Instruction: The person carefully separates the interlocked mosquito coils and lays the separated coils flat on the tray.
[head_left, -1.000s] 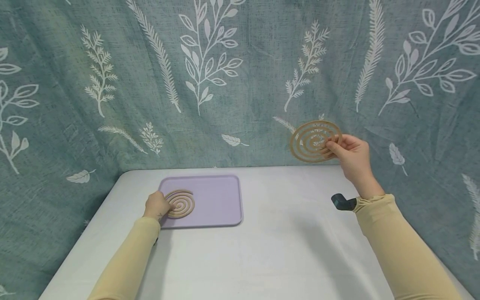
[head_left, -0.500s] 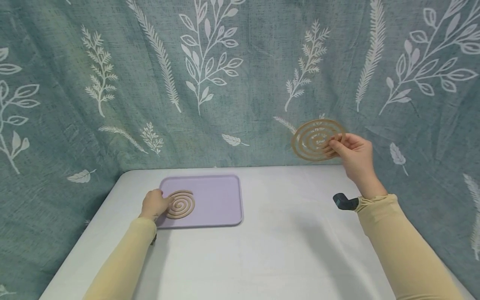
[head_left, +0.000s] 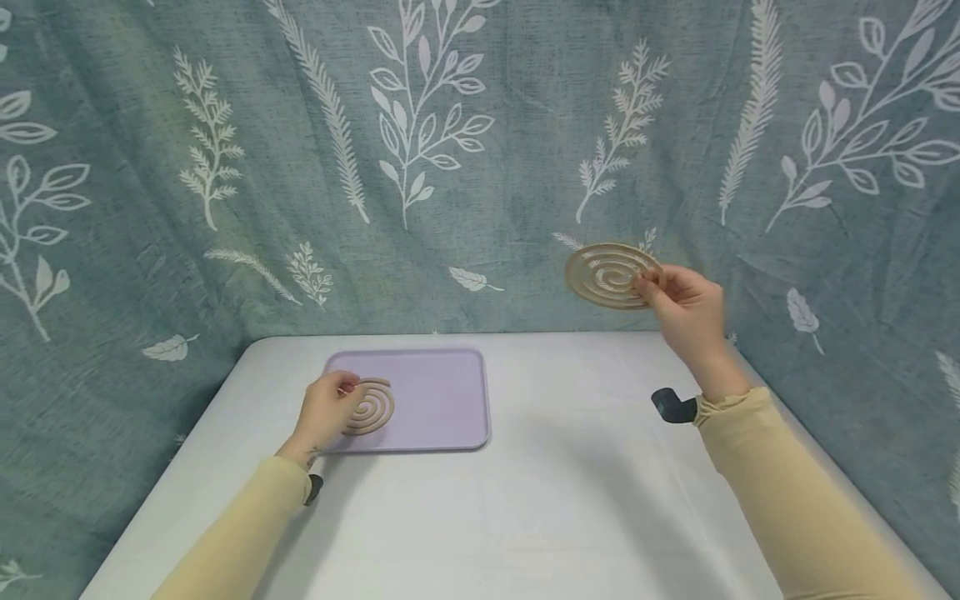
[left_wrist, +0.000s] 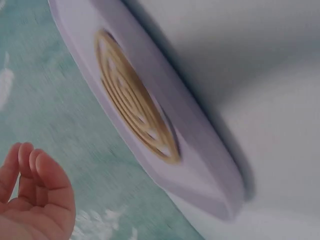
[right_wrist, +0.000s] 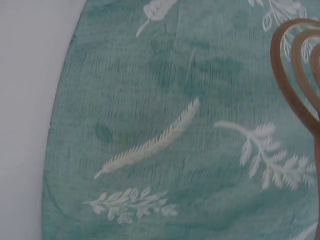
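A flat tan mosquito coil (head_left: 387, 407) lies on the left part of a lilac tray (head_left: 446, 400). Over it hovers my left hand (head_left: 326, 410), hiding part of the coil in the head view. In the left wrist view the fingers of that hand (left_wrist: 42, 200) are loosely bent with nothing between them, apart from the coil (left_wrist: 135, 97). My right hand (head_left: 692, 315) pinches a second mosquito coil (head_left: 579, 282) by its right side, raised above the table's back edge. Only the edge of this coil (right_wrist: 281, 75) enters the right wrist view.
The tray stands at the back left of a white table (head_left: 480, 517). A green curtain (head_left: 517, 167) with white leaf prints hangs behind and around the table. Dark wrist devices (head_left: 672, 406) show at both cuffs.
My left hand has let go of the coil on the tray and risen slightly, its fingers coming away. The right hand's coil has moved a little left and tilted flatter.
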